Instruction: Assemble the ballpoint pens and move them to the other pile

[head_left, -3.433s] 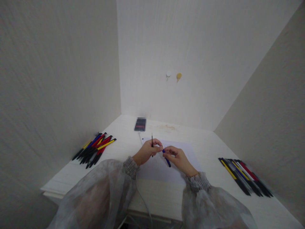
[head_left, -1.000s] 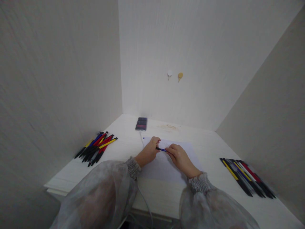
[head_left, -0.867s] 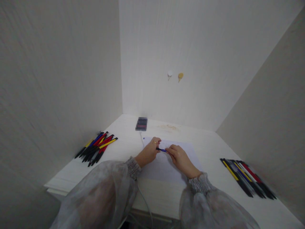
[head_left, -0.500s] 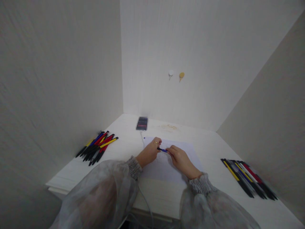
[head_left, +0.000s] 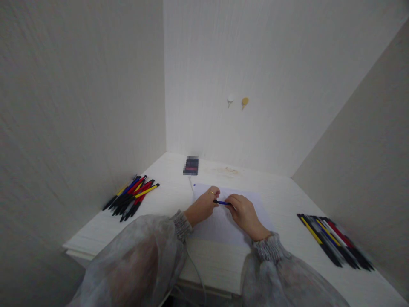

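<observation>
A slim blue and black pen (head_left: 223,203) spans the gap between my two hands, above a sheet of white paper (head_left: 220,232). My left hand (head_left: 204,207), with a ring on one finger, pinches the pen's black end. From the other side my right hand (head_left: 244,213) grips the blue end between thumb and fingers. The fingers partly cover both ends of the pen. The paper lies flat on the white table, partly under my hands and sleeves.
A heap of several red, yellow, blue and black pens (head_left: 132,198) lies at left. More pens (head_left: 335,241) lie side by side at right. A blurred dark device (head_left: 191,165) with a cable sits at the back. Two hooks (head_left: 244,102) are on the back wall.
The pen has turned from slightly slanted to nearly level. Both hands still grip it and have shifted only slightly. The pens on both sides lie as before.
</observation>
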A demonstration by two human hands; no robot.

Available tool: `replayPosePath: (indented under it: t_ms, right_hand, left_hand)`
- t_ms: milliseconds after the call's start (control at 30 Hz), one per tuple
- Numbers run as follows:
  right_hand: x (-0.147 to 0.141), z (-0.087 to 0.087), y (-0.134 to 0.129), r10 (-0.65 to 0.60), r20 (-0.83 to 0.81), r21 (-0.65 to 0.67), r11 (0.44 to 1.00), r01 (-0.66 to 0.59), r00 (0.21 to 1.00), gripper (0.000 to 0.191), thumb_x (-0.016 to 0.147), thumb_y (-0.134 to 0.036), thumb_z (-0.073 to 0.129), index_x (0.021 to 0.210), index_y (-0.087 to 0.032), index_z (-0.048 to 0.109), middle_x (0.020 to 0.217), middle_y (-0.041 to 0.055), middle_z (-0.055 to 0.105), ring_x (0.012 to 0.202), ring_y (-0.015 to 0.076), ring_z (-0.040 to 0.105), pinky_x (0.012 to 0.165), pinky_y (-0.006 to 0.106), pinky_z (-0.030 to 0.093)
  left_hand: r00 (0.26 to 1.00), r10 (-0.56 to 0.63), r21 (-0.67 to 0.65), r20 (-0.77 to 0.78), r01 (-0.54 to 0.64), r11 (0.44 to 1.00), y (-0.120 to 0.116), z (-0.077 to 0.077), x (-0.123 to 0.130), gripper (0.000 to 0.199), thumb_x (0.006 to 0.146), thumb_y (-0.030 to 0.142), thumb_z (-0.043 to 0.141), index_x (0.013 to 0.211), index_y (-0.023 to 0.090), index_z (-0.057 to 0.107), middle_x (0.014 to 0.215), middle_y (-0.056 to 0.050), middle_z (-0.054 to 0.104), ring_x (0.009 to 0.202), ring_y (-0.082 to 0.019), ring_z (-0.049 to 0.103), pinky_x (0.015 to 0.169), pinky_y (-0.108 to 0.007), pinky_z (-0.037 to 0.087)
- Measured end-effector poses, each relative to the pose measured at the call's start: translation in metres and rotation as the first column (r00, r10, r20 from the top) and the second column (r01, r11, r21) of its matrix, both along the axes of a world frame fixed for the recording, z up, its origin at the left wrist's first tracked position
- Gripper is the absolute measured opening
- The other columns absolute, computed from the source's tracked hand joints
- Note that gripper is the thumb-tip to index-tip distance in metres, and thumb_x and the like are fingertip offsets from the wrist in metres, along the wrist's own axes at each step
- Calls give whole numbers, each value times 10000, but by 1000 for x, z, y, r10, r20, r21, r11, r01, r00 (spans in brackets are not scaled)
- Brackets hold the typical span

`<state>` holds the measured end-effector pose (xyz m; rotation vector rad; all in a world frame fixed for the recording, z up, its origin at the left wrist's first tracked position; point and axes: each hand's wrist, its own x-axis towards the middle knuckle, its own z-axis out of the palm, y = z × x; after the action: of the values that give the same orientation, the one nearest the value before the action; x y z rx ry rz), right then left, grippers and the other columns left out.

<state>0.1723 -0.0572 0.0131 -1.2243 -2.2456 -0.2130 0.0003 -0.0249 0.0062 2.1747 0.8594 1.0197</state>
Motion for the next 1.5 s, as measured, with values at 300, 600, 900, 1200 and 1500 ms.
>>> replayPosePath:
  t_ms: [300,600,900,1200,1500]
  right_hand:
    - [-1,-1,-1,-25,-282,-308,949,-66,959,179,811,-208,371,903,-202,524,681,-2,634,562,126,568,542,228,407]
    - [6,10,-1,-91,-274,-279,960,11,957,229,807,-320,388,816,-191,577,645,13,612,550,132,548,538,240,404]
    - [12,11,6,-87,-457,-265,963,-42,885,240,663,-259,570,881,-173,520,840,51,590,751,156,551,682,282,434]
    - [11,8,9,-234,-667,-475,865,-161,707,203,718,-377,501,723,-175,511,476,-44,500,402,101,478,449,228,384]
    - [13,6,7,-209,-679,-444,880,-167,704,241,778,-424,411,783,-187,450,407,-72,426,366,94,410,395,212,328]
  left_hand:
    - [992,-54,115,-118,68,991,3,-6,-1,347,754,111,435,1086,204,401,915,-29,569,876,-152,513,781,-279,383]
    - [991,-35,144,-130,54,988,1,2,-2,239,791,190,419,1028,194,453,901,-38,586,860,-150,530,782,-273,393]
    - [987,136,121,-85,-126,985,8,7,-9,169,768,164,429,931,169,474,893,-33,582,817,-137,538,768,-261,402]
    - [995,58,46,-85,-55,997,6,7,-9,248,747,135,457,991,182,453,920,-31,590,876,-135,537,820,-274,394]
    - [994,76,71,-82,-70,995,7,6,-8,256,749,145,451,1004,173,445,895,-37,584,865,-144,540,794,-277,406]
